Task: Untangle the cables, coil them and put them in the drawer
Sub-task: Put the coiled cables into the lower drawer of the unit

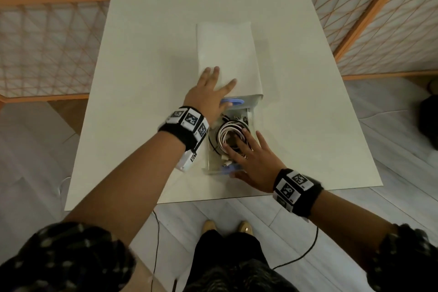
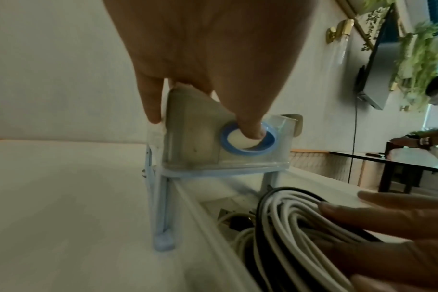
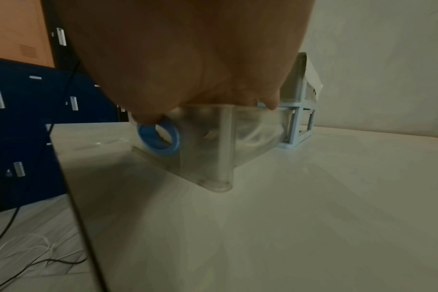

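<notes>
Looking down in the head view, you have the drawer [image 1: 252,123] pulled out toward the bottom of the frame, its long axis running up the picture into the cabinet [image 1: 227,54]. Your left hand [image 1: 211,92] lies flat and released on the cabinet top; your right hand [image 1: 251,159], nearer the load, spreads straight fingers over the coiled cables [image 1: 228,134] inside.

From the left wrist, the coil [image 2: 295,227] fills the lower right, a fingertip at the upper blue ring [image 2: 248,139].

From the right wrist, the drawer front [image 3: 200,142] sits mid-frame; I judge it must slide away from you.
</notes>
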